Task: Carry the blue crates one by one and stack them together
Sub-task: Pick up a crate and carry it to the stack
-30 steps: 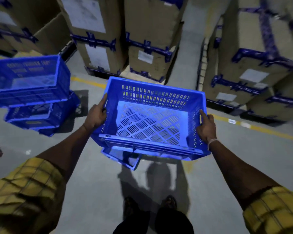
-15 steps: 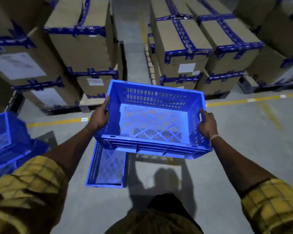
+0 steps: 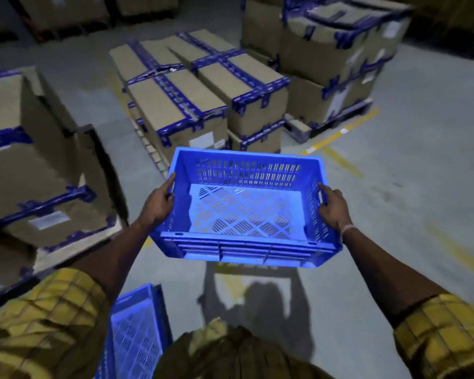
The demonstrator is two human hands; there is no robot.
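An empty blue perforated plastic crate (image 3: pixel 244 209) is held level in the air, out in front of the body and above the grey concrete floor (image 3: pixel 394 214), with its shadow cast on the floor beneath it. It is gripped at its two short ends: the left hand (image 3: pixel 159 205) is clamped on the left rim with the thumb laid along the top edge, and the right hand (image 3: pixel 333 207) is clamped on the right end wall, fingers hooked into the handle slot. A second blue slotted plastic crate (image 3: pixel 137 337) is seen low beside the left yellow checked sleeve (image 3: pixel 39 324), and stacks of brown cardboard cartons bound with blue strapping (image 3: pixel 203 91) are ranged on pallets beyond a painted yellow floor line (image 3: pixel 340 132).
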